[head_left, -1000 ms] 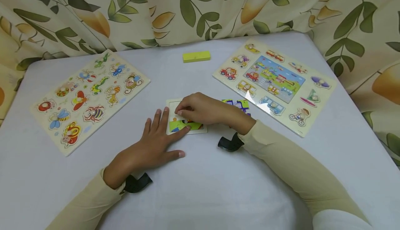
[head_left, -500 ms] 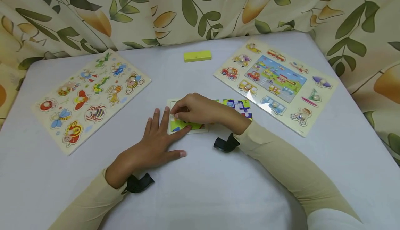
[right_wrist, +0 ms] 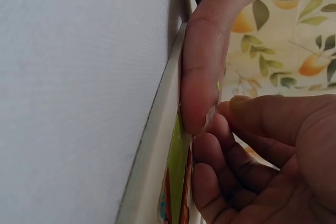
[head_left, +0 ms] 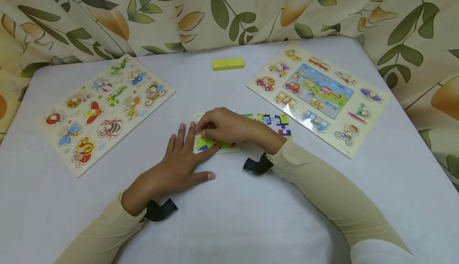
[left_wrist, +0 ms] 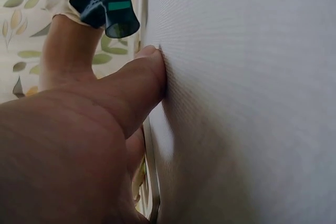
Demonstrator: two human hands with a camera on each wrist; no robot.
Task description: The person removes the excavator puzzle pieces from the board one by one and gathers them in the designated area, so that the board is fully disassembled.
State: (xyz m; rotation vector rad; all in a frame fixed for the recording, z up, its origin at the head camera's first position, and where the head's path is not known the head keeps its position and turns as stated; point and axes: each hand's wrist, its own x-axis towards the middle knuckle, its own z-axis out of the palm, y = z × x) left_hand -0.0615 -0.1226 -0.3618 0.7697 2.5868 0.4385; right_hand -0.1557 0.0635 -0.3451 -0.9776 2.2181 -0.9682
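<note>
A small light-rimmed jigsaw tray (head_left: 231, 150) lies mid-table, with green picture pieces (head_left: 205, 142) along its near side. My left hand (head_left: 177, 172) rests flat with fingers spread, its fingertips at the tray's left edge and its index finger across the near side. Over the tray, my right hand (head_left: 227, 124) has curled fingers and pinches a puzzle piece that they mostly hide. In the right wrist view, the right thumb (right_wrist: 257, 114) meets the fingertips beside the left index finger (right_wrist: 199, 72). The left wrist view shows the left thumb (left_wrist: 142, 80) on the cloth.
Several loose purple-and-yellow puzzle pieces (head_left: 274, 121) lie right of the tray. An insect knob puzzle (head_left: 107, 108) is at left, a vehicle knob puzzle (head_left: 319, 96) at right. A yellow block (head_left: 228, 63) sits behind, before a leaf-patterned curtain (head_left: 215, 9).
My right hand has shifted slightly left and down over the tray, uncovering more of the loose pieces at right. The left hand has stayed in place on the tray.
</note>
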